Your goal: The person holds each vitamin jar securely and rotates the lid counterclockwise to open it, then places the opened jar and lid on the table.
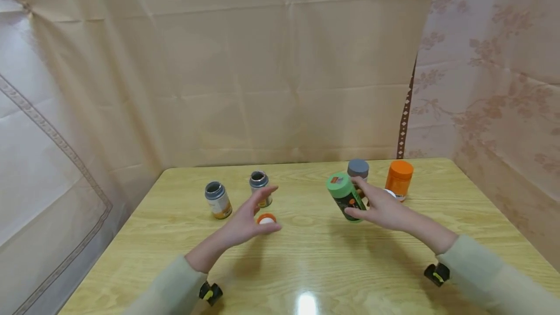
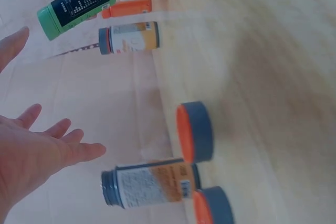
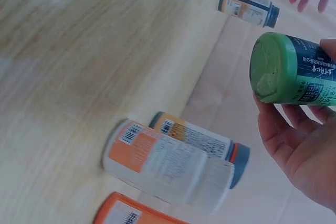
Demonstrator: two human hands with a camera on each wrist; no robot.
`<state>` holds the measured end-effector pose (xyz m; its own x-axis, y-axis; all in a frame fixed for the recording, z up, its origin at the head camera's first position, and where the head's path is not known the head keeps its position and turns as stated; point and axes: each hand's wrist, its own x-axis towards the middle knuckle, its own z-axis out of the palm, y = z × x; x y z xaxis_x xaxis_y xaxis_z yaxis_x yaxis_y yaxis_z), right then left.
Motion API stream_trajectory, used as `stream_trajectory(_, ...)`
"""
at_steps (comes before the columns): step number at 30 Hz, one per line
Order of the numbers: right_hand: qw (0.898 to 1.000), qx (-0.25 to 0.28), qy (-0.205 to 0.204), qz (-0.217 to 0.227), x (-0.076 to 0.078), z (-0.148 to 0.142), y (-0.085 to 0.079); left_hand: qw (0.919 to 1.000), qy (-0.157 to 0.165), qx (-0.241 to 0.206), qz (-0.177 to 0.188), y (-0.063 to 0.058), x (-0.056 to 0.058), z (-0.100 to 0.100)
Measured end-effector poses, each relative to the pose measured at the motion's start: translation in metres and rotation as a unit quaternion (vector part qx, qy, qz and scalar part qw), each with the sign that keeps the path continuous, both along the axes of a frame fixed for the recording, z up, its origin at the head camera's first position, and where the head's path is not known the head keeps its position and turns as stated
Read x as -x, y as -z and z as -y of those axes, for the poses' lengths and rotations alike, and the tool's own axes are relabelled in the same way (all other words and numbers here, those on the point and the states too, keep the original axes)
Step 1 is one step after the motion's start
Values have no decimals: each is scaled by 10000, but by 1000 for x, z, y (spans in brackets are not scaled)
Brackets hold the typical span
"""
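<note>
My right hand (image 1: 385,208) grips a green bottle (image 1: 343,191) with a dark label, fingers and thumb round its sides. The bottle is tilted and held above the table, its green lid on, as the head view shows; its base (image 3: 266,67) faces the right wrist camera. My left hand (image 1: 245,222) is in the air with fingers spread and holds nothing. Near it stand two uncapped bottles (image 1: 218,201) (image 1: 258,179) with grey necks. Two grey caps with orange insides (image 2: 199,132) (image 2: 216,206) lie by them; the head view shows one orange-rimmed cap (image 1: 266,217), partly behind the left hand.
Behind the right hand stand a grey-capped bottle (image 1: 358,166), an orange bottle (image 1: 400,178) and a white bottle (image 3: 163,163), mostly hidden in the head view. The wooden table (image 1: 302,252) ends at a beige cloth (image 1: 288,86) at the back.
</note>
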<state>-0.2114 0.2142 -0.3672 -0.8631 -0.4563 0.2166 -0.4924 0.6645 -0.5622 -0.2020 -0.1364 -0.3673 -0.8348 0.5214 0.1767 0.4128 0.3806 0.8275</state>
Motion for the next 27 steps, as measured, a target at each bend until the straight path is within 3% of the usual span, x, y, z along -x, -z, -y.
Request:
stream_trajectory(9, 9995, -43, -303, -121, -4, 1, -16, 9982, 536, -46, -253, -16, 10, -20)
stream_trajectory(18, 9979, -123, -634, -97, -6, -1, -27, 9968, 781, -123, -146, -30, 20, -43)
stream_trajectory(27, 9972, -386, -635, -24, -5, 0, -31, 9935, 1108, -106, -260, -32, 31, -62)
